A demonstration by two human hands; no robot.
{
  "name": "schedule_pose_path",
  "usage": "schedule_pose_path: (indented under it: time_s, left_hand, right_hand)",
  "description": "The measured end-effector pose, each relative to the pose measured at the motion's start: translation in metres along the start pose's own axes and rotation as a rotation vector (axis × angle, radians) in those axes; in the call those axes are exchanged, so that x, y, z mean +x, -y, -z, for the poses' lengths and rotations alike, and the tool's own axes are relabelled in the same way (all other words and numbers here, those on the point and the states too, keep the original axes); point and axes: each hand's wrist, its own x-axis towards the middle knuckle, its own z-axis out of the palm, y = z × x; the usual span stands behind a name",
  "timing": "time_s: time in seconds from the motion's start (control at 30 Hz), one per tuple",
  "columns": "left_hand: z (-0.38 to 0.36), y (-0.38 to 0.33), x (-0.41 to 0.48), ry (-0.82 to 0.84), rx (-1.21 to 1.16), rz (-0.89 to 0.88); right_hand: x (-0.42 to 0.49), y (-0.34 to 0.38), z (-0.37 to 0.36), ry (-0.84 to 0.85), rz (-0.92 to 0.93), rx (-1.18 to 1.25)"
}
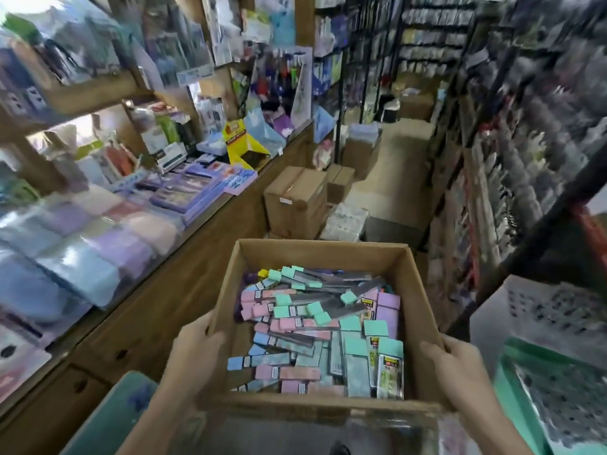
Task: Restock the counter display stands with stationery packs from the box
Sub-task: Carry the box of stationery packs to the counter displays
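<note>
Both hands are on the box: left hand (197, 348) grips the left wall approx. halfway along, fingers curled round the top edge; right hand (460, 372) grips the near right corner, thumb lying on the rim, fingers wrapped round the outside. Cardboard box (323, 257) is open-topped, held up in front of the body, above the aisle floor, not resting on anything visible. Inside, a loose heap of stationery packs (315, 326): long slim clear sleeves w/ mint, pink, blue & lilac header cards, lying criss-cross, a few standing on edge along the right wall. Print on them is too small to read. Just left of the box runs the wooden surface (197, 257), w/ drawers (120, 354) below. On top of it, nearest the camera, are plastic-wrapped pastel stacks (98, 244), then flat purple packs (190, 192), then further along a yellow display stand (244, 149) tilted back, w/ dark items in its tray. Wooden shelves behind the surface are crammed w/ goods, too blurred to name. On the floor beyond the box stand closed brown cartons (295, 198), against the surface's front. Right side of the aisle: a dark metal rack (525, 159) full of hanging packs, a white basket (551, 310) & a green basket (525, 389) at lower right.
</note>
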Motion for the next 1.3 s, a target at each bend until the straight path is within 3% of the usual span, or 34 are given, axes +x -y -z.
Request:
schedule_pose_path:
  time_s: [0.27,0.77,0.87,1.1,1.3]
  left_hand:
    - [-0.04,-0.095,0.135,-0.01,-0.025,0.002]
    - [-0.13,-0.216,0.452,0.237,-0.027,-0.083]
    - [-0.15,-0.245,0.496,0.267,-0.005,-0.097]
    - [-0.213,-0.287,0.577,0.115,-0.022,-0.006]
    - [-0.262,-0.33,0.592,-0.108,-0.026,0.124]
  right_hand:
    - [0.148,0.087,-0.01,0.011,-0.004,0.057]
    - [0.394,0.214,-0.049,-0.221,-0.13,0.035]
    - [0.435,0.239,-0.047,-0.205,-0.145,0.039]
    - [0.577,0.281,-0.04,-0.102,0.002,-0.063]
    - [0.717,0.336,-0.032,0.104,0.156,-0.24]
